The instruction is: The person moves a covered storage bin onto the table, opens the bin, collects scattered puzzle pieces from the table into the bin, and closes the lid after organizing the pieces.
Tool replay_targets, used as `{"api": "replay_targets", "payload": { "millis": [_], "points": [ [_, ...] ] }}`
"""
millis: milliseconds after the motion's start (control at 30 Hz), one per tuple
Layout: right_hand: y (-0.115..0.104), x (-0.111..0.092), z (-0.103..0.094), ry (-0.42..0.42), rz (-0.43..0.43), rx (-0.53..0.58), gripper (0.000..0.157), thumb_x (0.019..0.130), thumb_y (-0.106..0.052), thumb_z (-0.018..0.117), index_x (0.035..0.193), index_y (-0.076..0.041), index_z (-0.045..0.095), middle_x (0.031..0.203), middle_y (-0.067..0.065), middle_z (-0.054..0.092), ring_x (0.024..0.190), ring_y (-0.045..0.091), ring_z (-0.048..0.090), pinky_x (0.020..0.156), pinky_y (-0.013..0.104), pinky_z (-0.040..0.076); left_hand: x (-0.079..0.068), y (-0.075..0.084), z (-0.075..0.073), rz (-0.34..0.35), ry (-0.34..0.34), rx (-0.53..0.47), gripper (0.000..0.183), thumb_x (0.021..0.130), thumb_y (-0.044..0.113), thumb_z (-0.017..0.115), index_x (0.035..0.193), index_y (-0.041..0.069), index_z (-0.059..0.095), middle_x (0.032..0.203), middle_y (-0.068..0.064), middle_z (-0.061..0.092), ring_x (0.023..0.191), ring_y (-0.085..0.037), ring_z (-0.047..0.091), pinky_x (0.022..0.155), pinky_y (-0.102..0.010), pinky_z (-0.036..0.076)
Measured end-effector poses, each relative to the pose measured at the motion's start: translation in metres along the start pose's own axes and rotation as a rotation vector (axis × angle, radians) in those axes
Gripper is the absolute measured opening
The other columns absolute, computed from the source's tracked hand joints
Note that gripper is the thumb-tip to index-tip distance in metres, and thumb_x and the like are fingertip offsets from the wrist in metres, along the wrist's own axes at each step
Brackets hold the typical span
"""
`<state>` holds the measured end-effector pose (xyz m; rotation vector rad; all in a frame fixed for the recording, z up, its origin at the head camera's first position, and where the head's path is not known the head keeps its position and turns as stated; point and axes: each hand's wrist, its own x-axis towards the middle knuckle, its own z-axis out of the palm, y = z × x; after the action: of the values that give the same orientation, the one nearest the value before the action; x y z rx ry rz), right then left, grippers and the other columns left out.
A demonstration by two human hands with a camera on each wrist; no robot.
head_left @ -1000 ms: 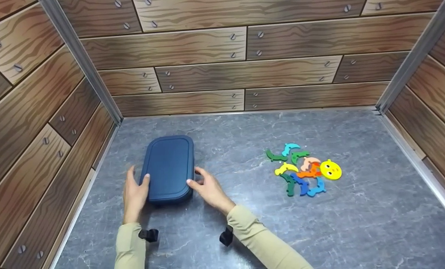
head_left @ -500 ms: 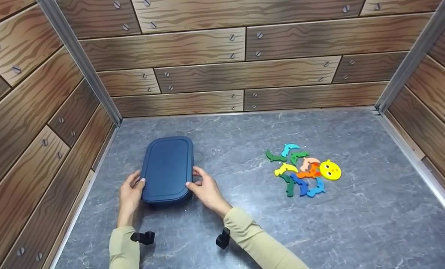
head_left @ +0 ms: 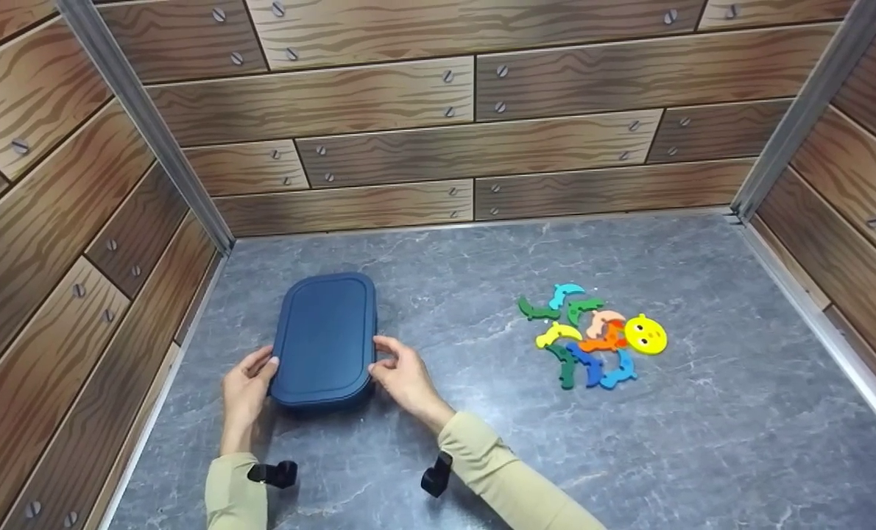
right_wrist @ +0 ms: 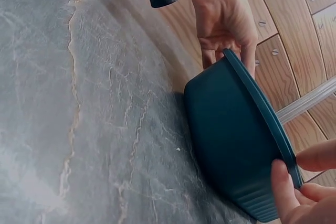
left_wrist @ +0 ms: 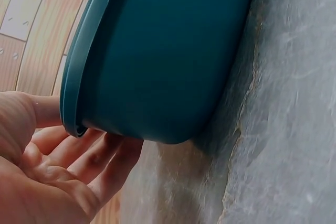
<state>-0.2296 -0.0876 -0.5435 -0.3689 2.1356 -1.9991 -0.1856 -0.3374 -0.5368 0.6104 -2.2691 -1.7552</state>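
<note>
A dark blue lidded box (head_left: 325,340), rectangular with rounded corners, rests on the grey marbled floor. My left hand (head_left: 245,386) grips the rim on its left side, near the closer end. In the left wrist view, the thumb lies against the lid's rim (left_wrist: 73,87) and the fingers reach behind the box's side wall (left_wrist: 168,61). On the opposite long side, my right hand (head_left: 408,374) pinches the rim between thumb and fingers. The right wrist view shows its fingertips (right_wrist: 281,179) at the rim; the rest of that hand is cut off.
To the right lie several curved, colourful puzzle pieces (head_left: 601,340), with a round yellow face piece (head_left: 645,334) at their right end. Wood-patterned walls (head_left: 408,110) with metal corner strips (head_left: 784,125) enclose the floor (head_left: 467,280) at the back and both sides.
My left hand has closed in on the box's left rim, its thumb and fingers drawing together. The box's near end has shifted slightly left. The puzzle pieces lie as before.
</note>
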Motion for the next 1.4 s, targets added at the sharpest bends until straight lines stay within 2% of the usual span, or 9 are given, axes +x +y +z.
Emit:
{"api": "replay_targets", "payload": {
  "millis": [167, 433, 633, 767, 933, 1033, 1233, 1333, 1400],
  "points": [
    [-0.001, -0.001, -0.001, 0.005, -0.005, 0.032, 0.051, 0.087, 0.009, 0.063, 0.136, 0.006, 0.052, 0.131, 0.021, 0.058, 0.089, 0.021, 0.066, 0.069, 0.031, 0.056, 0.001, 0.0, 0.0, 0.007, 0.001, -0.005, 0.042, 0.099, 0.011, 0.059, 0.138, -0.005, 0.054, 0.138, -0.028, 0.051, 0.129, -0.032, 0.049, 0.083, -0.009, 0.041],
    [-0.002, -0.002, -0.005, 0.009, -0.016, 0.041, 0.051, 0.086, 0.009, 0.063, 0.137, 0.007, 0.052, 0.13, 0.022, 0.058, 0.087, 0.02, 0.066, 0.069, 0.031, 0.056, 0.001, 0.001, 0.005, 0.018, 0.014, -0.028, 0.041, 0.098, 0.011, 0.06, 0.136, -0.005, 0.056, 0.135, -0.028, 0.054, 0.126, -0.03, 0.051, 0.084, -0.009, 0.042],
    [-0.002, -0.003, -0.01, 0.012, 0.001, 0.027, 0.052, 0.087, 0.007, 0.063, 0.138, 0.006, 0.051, 0.131, 0.021, 0.058, 0.09, 0.021, 0.067, 0.07, 0.032, 0.056, -0.001, 0.001, 0.007, 0.011, -0.007, -0.029, 0.041, 0.099, 0.011, 0.058, 0.137, -0.004, 0.055, 0.135, -0.027, 0.054, 0.125, -0.03, 0.052, 0.084, -0.009, 0.043],
    [-0.007, -0.006, -0.014, 0.015, 0.006, 0.032, 0.052, 0.088, 0.009, 0.062, 0.138, 0.009, 0.049, 0.131, 0.025, 0.056, 0.09, 0.025, 0.067, 0.071, 0.037, 0.056, -0.002, 0.001, 0.01, -0.008, -0.018, -0.055, 0.041, 0.099, 0.011, 0.059, 0.137, -0.003, 0.056, 0.135, -0.026, 0.055, 0.116, -0.018, 0.057, 0.083, -0.012, 0.046],
    [-0.028, -0.019, -0.019, 0.011, -0.002, 0.052, 0.05, 0.087, 0.013, 0.058, 0.136, 0.014, 0.048, 0.13, 0.03, 0.055, 0.089, 0.031, 0.066, 0.073, 0.051, 0.055, -0.004, 0.001, 0.013, -0.002, -0.014, -0.103, 0.04, 0.098, 0.009, 0.06, 0.135, -0.005, 0.057, 0.132, -0.026, 0.057, 0.093, 0.003, 0.062, 0.079, -0.015, 0.048],
    [-0.034, -0.023, -0.022, 0.014, -0.005, 0.065, 0.05, 0.087, 0.013, 0.058, 0.136, 0.015, 0.048, 0.13, 0.031, 0.054, 0.088, 0.029, 0.066, 0.074, 0.051, 0.055, -0.006, 0.001, 0.014, 0.003, -0.026, -0.107, 0.04, 0.098, 0.009, 0.061, 0.135, -0.004, 0.057, 0.132, -0.026, 0.057, 0.09, 0.006, 0.061, 0.079, -0.015, 0.049],
    [-0.008, -0.013, -0.023, 0.019, 0.0, 0.047, 0.051, 0.088, 0.011, 0.059, 0.137, 0.012, 0.048, 0.132, 0.027, 0.055, 0.085, 0.02, 0.065, 0.071, 0.04, 0.056, -0.01, -0.001, 0.016, 0.0, -0.052, -0.118, 0.042, 0.098, 0.011, 0.061, 0.137, -0.003, 0.056, 0.135, -0.025, 0.055, 0.094, 0.004, 0.062, 0.082, -0.016, 0.049],
    [-0.002, -0.011, -0.026, 0.02, 0.001, 0.042, 0.051, 0.088, 0.01, 0.06, 0.137, 0.011, 0.049, 0.132, 0.027, 0.055, 0.089, 0.022, 0.066, 0.072, 0.036, 0.056, -0.011, -0.001, 0.019, 0.006, -0.05, -0.116, 0.042, 0.097, 0.012, 0.062, 0.136, -0.003, 0.056, 0.134, -0.025, 0.056, 0.095, 0.003, 0.062, 0.081, -0.016, 0.049],
    [-0.008, -0.015, -0.029, 0.019, -0.001, 0.047, 0.051, 0.087, 0.01, 0.06, 0.136, 0.012, 0.048, 0.131, 0.029, 0.055, 0.091, 0.027, 0.066, 0.072, 0.035, 0.056, -0.012, -0.001, 0.021, 0.013, -0.045, -0.112, 0.041, 0.097, 0.012, 0.062, 0.135, -0.003, 0.057, 0.133, -0.024, 0.057, 0.095, 0.003, 0.062, 0.08, -0.016, 0.049]
  ]
}}
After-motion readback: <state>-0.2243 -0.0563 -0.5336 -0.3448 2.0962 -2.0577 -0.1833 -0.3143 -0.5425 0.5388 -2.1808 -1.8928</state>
